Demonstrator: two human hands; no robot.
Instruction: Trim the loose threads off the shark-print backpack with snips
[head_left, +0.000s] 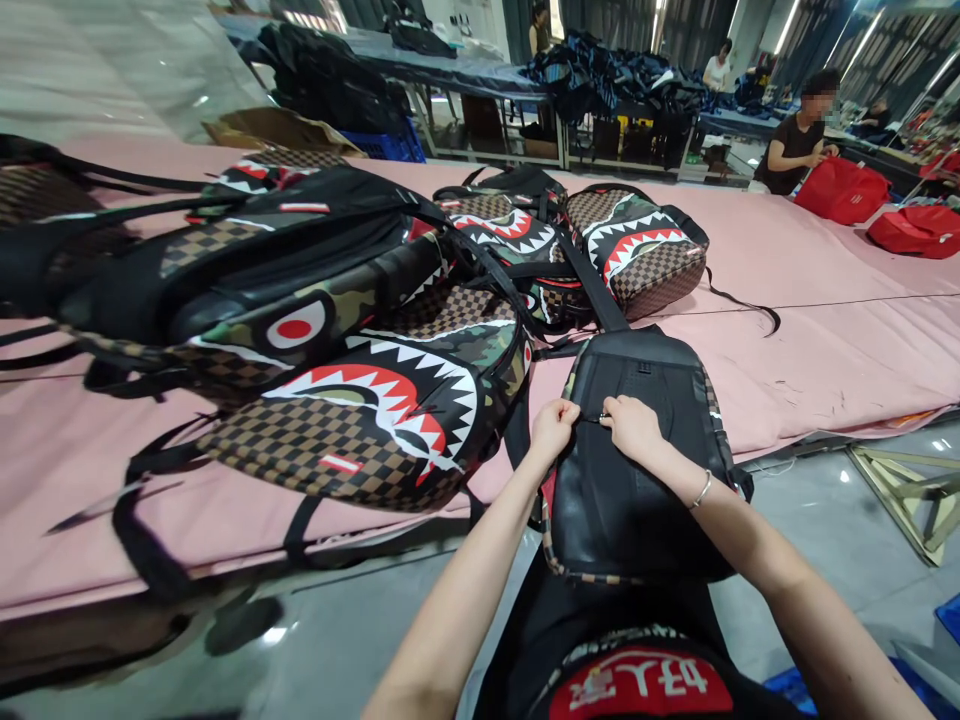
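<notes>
A black padded backpack lies back panel up against the table's front edge, its lower end toward my body. Brown checkered trim runs along its rim. At the backpack's left edge, my left hand is closed in a pinch on its material. My right hand is closed on a small dark pull with a shiny bit, which looks like a zipper pull. A short dark line spans the gap between the two hands. The fingertips partly hide what they grip.
Several shark-mouth backpacks with checkered and camouflage panels lie on the pink-covered table, straps trailing. Red bags sit at the far right beside a seated person. Dark fabric piles cover a rear table. A metal frame stands right.
</notes>
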